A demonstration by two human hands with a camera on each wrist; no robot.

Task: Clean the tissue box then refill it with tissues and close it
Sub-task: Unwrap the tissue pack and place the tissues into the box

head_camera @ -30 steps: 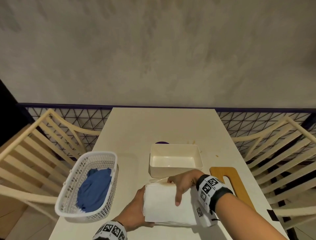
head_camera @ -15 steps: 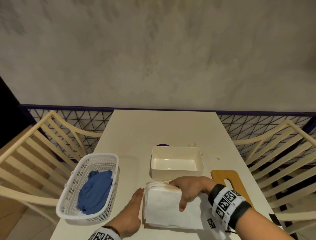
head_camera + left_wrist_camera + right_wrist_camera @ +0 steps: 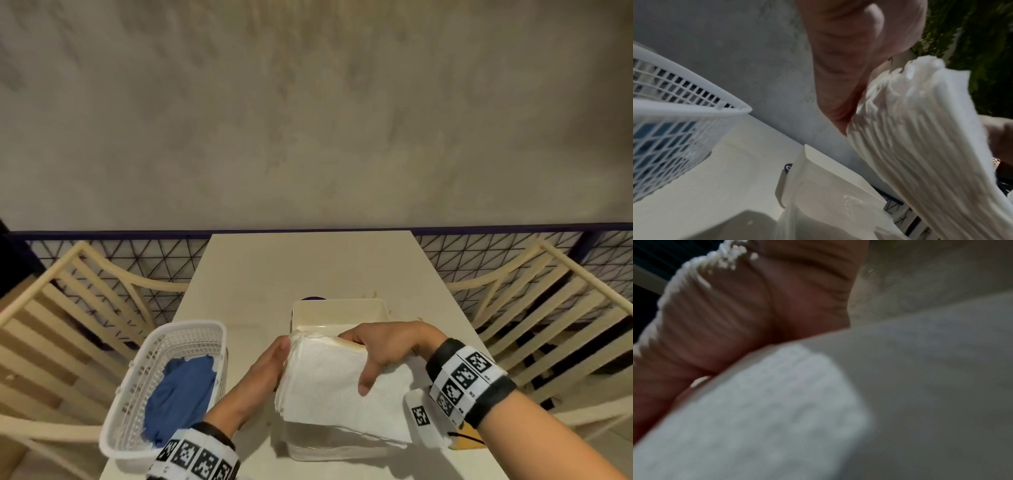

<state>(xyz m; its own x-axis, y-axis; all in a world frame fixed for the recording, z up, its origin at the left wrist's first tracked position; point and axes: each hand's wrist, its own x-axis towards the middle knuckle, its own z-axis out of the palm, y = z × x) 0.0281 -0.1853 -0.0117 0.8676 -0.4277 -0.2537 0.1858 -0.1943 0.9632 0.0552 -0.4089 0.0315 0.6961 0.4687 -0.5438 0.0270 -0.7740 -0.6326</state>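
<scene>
**Head view: tissue stack held at the open box**

Head camera shows us the stack of tissues (image 3: 329, 383), white, thick and square-edged, lifted off the table (image 3: 274, 274) and tilted. Our right hand (image 3: 383, 346) curls over its far edge, thumb on top; our left hand (image 3: 263, 373) presses flat against its left side. From the left wrist we see the layered edges fanned out (image 3: 920, 129). Just beyond sits the cream tissue box (image 3: 339, 311), open. A white basket (image 3: 171, 346) holding a blue cloth (image 3: 181, 394) stands to the left.
</scene>
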